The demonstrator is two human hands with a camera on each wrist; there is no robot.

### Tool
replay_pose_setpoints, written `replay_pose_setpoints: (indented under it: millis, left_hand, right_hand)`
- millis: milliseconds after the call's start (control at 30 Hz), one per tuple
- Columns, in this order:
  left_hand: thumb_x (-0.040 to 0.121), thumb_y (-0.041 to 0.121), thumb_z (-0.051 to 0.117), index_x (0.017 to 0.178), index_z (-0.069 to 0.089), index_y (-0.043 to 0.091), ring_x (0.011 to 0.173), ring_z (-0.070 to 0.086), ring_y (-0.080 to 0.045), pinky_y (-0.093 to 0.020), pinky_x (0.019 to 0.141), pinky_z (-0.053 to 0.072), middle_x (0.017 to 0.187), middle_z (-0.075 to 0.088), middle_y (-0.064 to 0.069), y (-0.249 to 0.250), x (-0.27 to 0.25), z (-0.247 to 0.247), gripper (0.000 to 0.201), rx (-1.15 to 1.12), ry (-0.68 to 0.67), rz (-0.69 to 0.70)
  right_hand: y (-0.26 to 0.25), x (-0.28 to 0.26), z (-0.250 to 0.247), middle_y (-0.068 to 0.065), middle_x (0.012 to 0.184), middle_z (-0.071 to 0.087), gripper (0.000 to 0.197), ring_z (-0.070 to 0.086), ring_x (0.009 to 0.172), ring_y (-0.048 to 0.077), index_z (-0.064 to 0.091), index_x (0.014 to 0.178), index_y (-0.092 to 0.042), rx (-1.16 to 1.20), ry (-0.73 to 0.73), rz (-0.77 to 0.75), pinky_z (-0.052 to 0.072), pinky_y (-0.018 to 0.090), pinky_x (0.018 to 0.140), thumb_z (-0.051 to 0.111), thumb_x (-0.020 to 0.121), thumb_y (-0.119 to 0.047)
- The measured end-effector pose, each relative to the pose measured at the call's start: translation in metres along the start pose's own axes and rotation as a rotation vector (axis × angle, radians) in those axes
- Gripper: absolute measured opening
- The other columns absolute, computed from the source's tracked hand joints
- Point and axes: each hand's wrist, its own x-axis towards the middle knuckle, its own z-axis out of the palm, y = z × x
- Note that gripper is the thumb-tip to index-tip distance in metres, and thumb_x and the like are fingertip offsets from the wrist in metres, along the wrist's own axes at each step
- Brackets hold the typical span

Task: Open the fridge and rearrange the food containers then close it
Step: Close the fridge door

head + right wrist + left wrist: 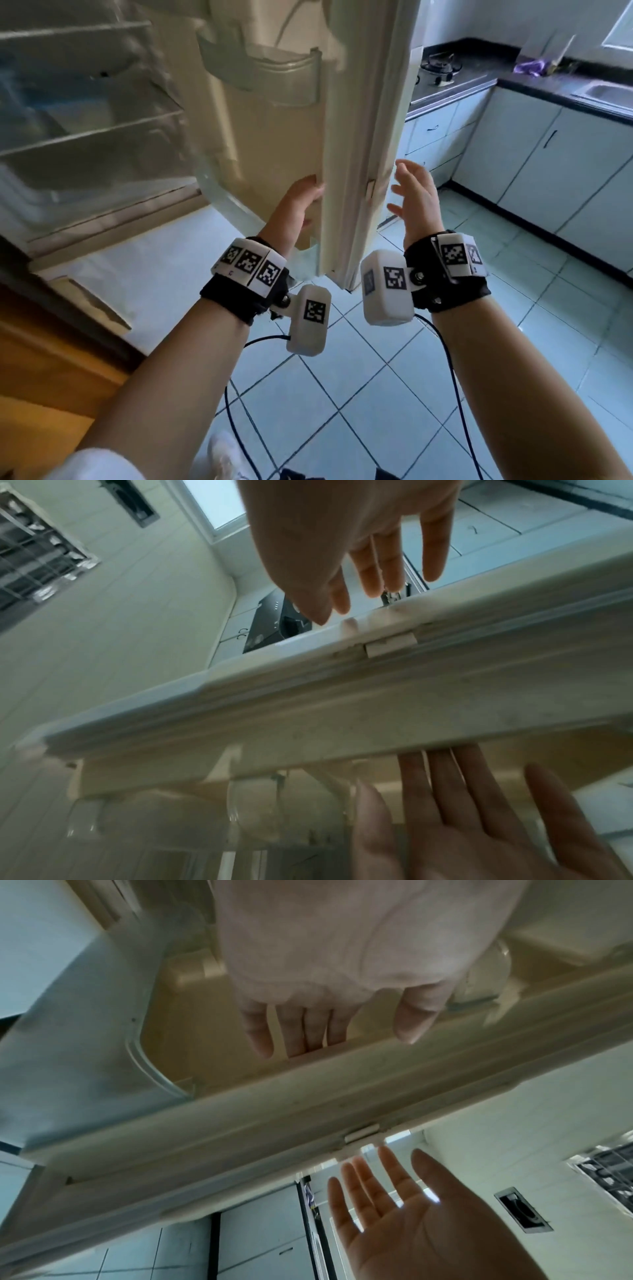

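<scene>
The fridge stands open at the left, its shelves blurred; I make out no food containers. The cream fridge door juts toward me edge-on between my hands. My left hand lies on the door's inner side, its straight fingers touching the liner beside the gasket rim. On the outer side my right hand is open with spread fingers, a little apart from the door edge. A clear door bin hangs higher up on the inner side.
A dark counter with a gas stove and a sink runs along the right over white cabinets. Black cables trail over the tiled floor. A wooden surface lies at the lower left.
</scene>
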Motion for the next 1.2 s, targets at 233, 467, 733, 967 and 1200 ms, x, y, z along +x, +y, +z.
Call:
replay_pose_setpoints:
  millis: [233,467,733,967,1200]
  left_hand:
    - [0.088,0.037,0.038,0.081,0.061,0.031,0.081,0.057,-0.004,-0.028,0.073,0.036,0.072,0.069,0.02,-0.022,-0.04,-0.077,0.024,-0.227,0.247,0.019]
    - [0.09,0.037,0.04,0.078,0.064,0.024,0.082,0.06,-0.01,-0.03,0.076,0.04,0.069,0.07,0.014,-0.026,-0.084,-0.185,0.029,-0.3,0.512,0.047]
    - [0.093,0.031,0.039,0.081,0.066,0.027,0.083,0.063,-0.011,-0.029,0.077,0.045,0.074,0.072,0.013,-0.023,-0.098,-0.308,0.03,-0.361,0.809,0.128]
    - [0.091,0.04,0.04,0.104,0.053,0.035,0.095,0.055,-0.014,-0.028,0.07,0.041,0.099,0.058,0.008,-0.007,-0.077,-0.41,0.02,-0.338,0.954,0.13]
    - [0.088,0.043,0.042,0.139,0.033,0.027,0.125,0.044,-0.026,-0.04,0.106,0.036,0.137,0.046,-0.007,0.003,-0.023,-0.477,0.054,-0.244,1.015,0.108]
  right_hand:
    - [0.015,-0.02,0.05,-0.008,0.088,0.062,0.021,0.057,0.079,0.007,0.059,0.103,-0.022,0.043,-0.402,0.032,0.047,0.02,0.07,0.042,0.093,-0.031]
    - [0.021,-0.046,0.172,-0.009,0.14,0.05,0.052,0.046,0.125,0.005,0.042,0.137,-0.03,0.0,-0.706,-0.003,0.037,0.034,0.1,0.042,0.087,-0.042]
    - [0.025,-0.064,0.329,-0.008,0.16,0.003,0.077,0.002,0.147,0.008,0.017,0.146,-0.034,0.031,-0.726,-0.138,0.009,0.038,0.12,0.054,0.079,-0.037]
    - [0.02,-0.035,0.431,-0.001,0.159,-0.007,0.075,0.003,0.147,0.013,0.018,0.146,-0.034,-0.006,-0.611,-0.206,0.013,0.038,0.118,0.056,0.082,-0.023]
    - [0.025,-0.013,0.492,0.001,0.159,-0.009,0.084,0.007,0.146,0.016,0.017,0.146,-0.032,-0.185,-0.622,-0.247,0.012,0.032,0.118,0.059,0.079,-0.004]
